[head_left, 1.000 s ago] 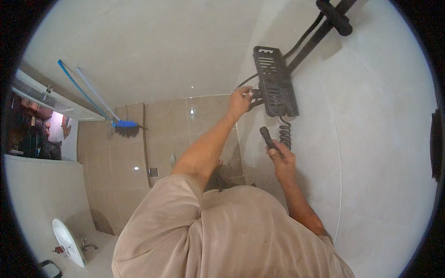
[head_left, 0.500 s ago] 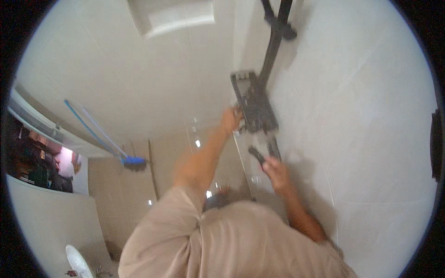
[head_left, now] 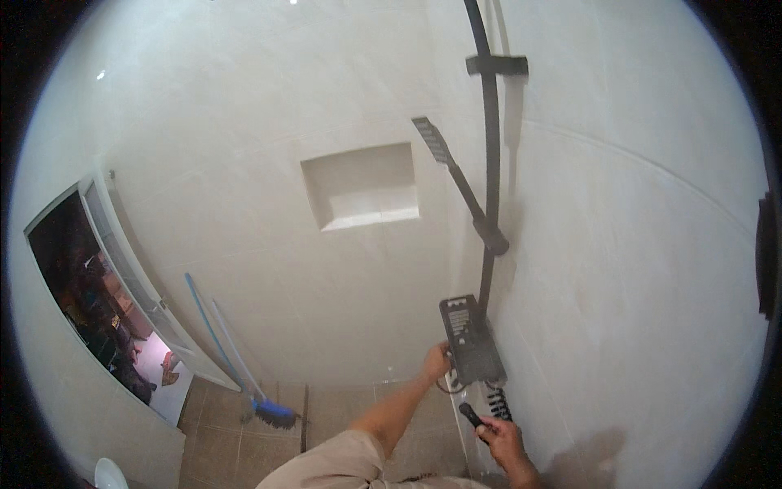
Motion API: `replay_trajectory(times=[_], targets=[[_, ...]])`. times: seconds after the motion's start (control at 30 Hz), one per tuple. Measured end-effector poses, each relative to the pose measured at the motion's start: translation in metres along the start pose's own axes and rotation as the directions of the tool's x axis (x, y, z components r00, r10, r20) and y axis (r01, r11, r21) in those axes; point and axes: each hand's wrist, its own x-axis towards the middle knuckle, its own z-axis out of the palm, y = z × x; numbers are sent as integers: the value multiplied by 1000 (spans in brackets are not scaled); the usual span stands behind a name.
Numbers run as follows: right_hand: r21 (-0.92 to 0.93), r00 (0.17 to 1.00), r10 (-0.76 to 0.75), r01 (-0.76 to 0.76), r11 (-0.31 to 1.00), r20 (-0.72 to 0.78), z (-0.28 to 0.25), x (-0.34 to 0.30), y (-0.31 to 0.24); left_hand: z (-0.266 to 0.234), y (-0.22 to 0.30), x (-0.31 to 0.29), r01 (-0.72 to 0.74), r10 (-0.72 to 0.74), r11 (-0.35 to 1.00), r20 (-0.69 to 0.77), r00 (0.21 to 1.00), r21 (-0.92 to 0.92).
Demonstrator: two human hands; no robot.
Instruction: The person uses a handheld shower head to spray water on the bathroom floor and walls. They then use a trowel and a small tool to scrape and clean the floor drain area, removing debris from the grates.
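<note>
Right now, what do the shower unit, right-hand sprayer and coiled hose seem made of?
Shower unit: probably metal, matte dark grey; flat face, crisp edges, though plastic is possible.
Sprayer: smooth, dull black; plastic or coated metal, the look doesn't settle it.
Coiled hose: likely plastic, black; it holds even, springlike loops.

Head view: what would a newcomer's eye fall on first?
Probably the dark shower bar, running down right of centre to a boxy black unit, with the left hand at that unit's left side. Just below, the right hand grips a black nozzle beside a coiled hose. After that, likely the pale recessed niche left of the bar and the blue broom head at lower left.
</note>
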Motion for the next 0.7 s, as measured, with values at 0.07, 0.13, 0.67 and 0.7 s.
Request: replay_trajectory(times=[0.07,0.13,0.67,0.7], targets=[[-144,999,-21,15,989,-37,-1,-2,-11,0,-4,5,-53,63,980,-45,997,192],[-197,993,-101,87,977,-63,-3,-4,-21,0,-7,9,-145,155,972,-36,987,185],[197,995,70,-54,979,-75,11,-8,-44,6,2,-2,-343,344,939,-156,926,33],[195,995,52,-36,980,-81,12,-7,-40,7,0,-3,-354,351,935,-171,921,16]])
